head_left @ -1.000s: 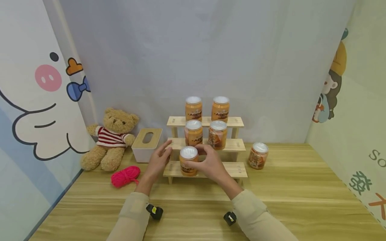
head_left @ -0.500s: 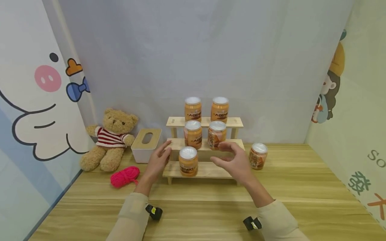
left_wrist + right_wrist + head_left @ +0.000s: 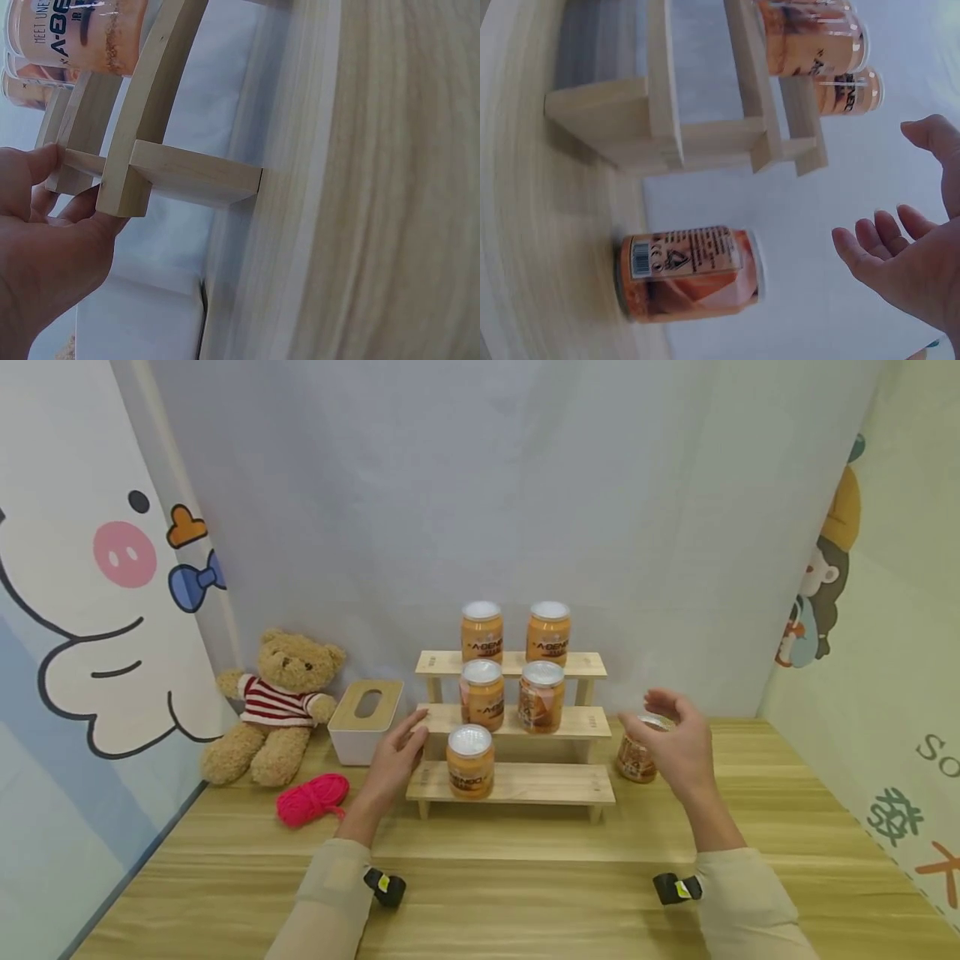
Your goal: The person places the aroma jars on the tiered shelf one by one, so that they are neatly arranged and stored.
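Note:
A stepped wooden rack [image 3: 547, 783] carries orange cans with pale lids: two on top, two on the middle step, and one can [image 3: 470, 768] on the left of the lowest step. My left hand [image 3: 390, 766] holds the left end of the middle step, thumb [image 3: 46, 161] against the board and fingers partly hidden behind the wood. Another can [image 3: 690, 274] stands upright on the table, right of the rack. My right hand [image 3: 678, 747] hovers over it with thumb and fingers spread, partly covering it in the head view; the right wrist view shows a gap between them.
To the left of the rack stand a white tissue box [image 3: 360, 745] with a wooden lid and a teddy bear [image 3: 277, 710] in a striped shirt. A pink yarn skein [image 3: 311, 800] lies on the table [image 3: 517, 902]. A grey curtain [image 3: 480, 485] hangs behind.
My right hand has let go of the can on the lowest step and moved right to the can on the table. The left hand has stayed at the rack.

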Tool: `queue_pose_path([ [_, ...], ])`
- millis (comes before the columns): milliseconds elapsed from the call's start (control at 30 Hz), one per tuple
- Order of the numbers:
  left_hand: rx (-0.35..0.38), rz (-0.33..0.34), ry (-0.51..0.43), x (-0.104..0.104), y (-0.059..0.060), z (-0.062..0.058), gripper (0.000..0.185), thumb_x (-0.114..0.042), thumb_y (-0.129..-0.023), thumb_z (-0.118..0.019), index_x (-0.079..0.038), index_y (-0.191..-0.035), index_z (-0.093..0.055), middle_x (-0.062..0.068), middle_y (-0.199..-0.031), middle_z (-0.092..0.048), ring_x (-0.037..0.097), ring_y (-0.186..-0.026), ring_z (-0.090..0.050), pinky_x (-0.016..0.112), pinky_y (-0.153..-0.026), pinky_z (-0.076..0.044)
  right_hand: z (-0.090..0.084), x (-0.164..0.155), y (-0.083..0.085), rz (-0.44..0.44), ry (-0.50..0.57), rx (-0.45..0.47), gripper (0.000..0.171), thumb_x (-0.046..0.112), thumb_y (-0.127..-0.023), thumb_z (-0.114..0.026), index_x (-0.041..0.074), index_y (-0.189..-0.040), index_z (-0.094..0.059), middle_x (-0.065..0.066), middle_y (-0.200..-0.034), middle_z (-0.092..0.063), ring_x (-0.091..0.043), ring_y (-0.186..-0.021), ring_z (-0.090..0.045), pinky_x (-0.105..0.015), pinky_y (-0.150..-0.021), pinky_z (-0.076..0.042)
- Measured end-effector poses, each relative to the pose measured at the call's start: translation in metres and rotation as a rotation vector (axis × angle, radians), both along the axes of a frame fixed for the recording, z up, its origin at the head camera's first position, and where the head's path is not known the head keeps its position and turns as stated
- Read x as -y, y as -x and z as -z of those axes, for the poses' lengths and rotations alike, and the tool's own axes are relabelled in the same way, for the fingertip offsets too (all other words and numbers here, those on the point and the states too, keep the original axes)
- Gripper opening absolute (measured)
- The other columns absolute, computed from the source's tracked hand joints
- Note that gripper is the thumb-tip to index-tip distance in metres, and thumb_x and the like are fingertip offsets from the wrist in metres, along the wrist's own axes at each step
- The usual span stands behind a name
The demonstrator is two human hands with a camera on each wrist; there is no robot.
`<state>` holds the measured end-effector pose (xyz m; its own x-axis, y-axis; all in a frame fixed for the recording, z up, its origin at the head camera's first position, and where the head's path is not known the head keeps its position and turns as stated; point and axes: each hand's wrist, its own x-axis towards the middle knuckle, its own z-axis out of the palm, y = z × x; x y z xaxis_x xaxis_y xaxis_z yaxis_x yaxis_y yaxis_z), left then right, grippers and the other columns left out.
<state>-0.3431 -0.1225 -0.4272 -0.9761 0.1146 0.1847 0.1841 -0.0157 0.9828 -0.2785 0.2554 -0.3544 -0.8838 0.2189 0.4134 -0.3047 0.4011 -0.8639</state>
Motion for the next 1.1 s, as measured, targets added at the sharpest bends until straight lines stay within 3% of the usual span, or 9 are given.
queue_pose_path([
  [200,0.005,-0.002,0.015,0.001,0.0,-0.001,0.048,-0.023,-0.108,-0.048,-0.009,-0.153,-0.041,0.025,-0.148,-0.044,0.033,-0.138,-0.039,0.045,-0.112,-0.032,0.019,-0.02,0.013,0.108,0.02,0.049,0.067,0.023,-0.089,-0.077,-0.006,-0.141,-0.046,-0.019,-0.139,-0.051,-0.032,-0.13,-0.045,-0.044,-0.108,-0.039],
  [533,0.016,-0.022,0.06,0.001,-0.001,-0.003,0.047,-0.023,-0.109,-0.046,-0.011,-0.154,-0.041,0.024,-0.147,-0.046,0.033,-0.136,-0.042,0.046,-0.111,-0.035,0.044,-0.028,0.028,0.104,0.016,0.164,0.082,0.022,-0.088,-0.079,-0.008,-0.149,-0.032,-0.027,-0.149,-0.039,-0.041,-0.137,-0.036,-0.05,-0.112,-0.031],
  [600,0.005,-0.043,0.095,0.001,-0.002,-0.002,0.046,-0.024,-0.109,-0.046,-0.011,-0.153,-0.042,0.024,-0.139,-0.052,0.03,-0.127,-0.049,0.045,-0.107,-0.04,0.047,-0.028,0.028,0.087,0.029,0.181,0.082,0.021,-0.089,-0.077,-0.008,-0.15,-0.031,-0.028,-0.15,-0.038,-0.041,-0.137,-0.036,-0.05,-0.112,-0.032],
  [700,-0.036,-0.074,0.14,-0.001,-0.003,-0.002,0.044,-0.022,-0.109,-0.045,-0.008,-0.151,-0.044,0.023,-0.117,-0.058,0.027,-0.101,-0.053,0.037,-0.087,-0.048,0.05,-0.03,0.029,0.077,0.033,0.191,0.081,0.02,-0.089,-0.077,-0.009,-0.15,-0.031,-0.028,-0.15,-0.037,-0.041,-0.137,-0.037,-0.05,-0.111,-0.033],
  [867,-0.099,-0.086,0.182,-0.002,-0.004,-0.001,0.042,-0.018,-0.109,-0.044,-0.005,-0.149,-0.046,0.016,-0.097,-0.054,0.016,-0.079,-0.046,0.027,-0.064,-0.04,0.054,-0.031,0.031,0.07,0.025,0.204,0.081,0.017,-0.089,-0.076,-0.011,-0.149,-0.029,-0.029,-0.15,-0.036,-0.041,-0.135,-0.038,-0.049,-0.109,-0.036],
  [1000,-0.111,-0.068,0.163,-0.002,-0.002,0.001,0.042,-0.018,-0.109,-0.043,-0.005,-0.149,-0.046,0.014,-0.086,-0.048,0.015,-0.072,-0.042,0.025,-0.061,-0.037,0.054,-0.033,0.033,0.054,0.018,0.225,0.083,0.014,-0.09,-0.075,-0.013,-0.15,-0.025,-0.032,-0.15,-0.034,-0.042,-0.136,-0.036,-0.049,-0.11,-0.035],
  [1100,-0.107,-0.062,0.152,-0.001,-0.001,0.002,0.041,-0.019,-0.109,-0.043,-0.008,-0.148,-0.048,0.016,-0.097,-0.054,0.019,-0.085,-0.049,0.027,-0.066,-0.039,0.054,-0.035,0.035,0.04,0.011,0.249,0.086,0.013,-0.089,-0.075,-0.013,-0.151,-0.022,-0.034,-0.15,-0.033,-0.043,-0.137,-0.035,-0.049,-0.111,-0.034],
])
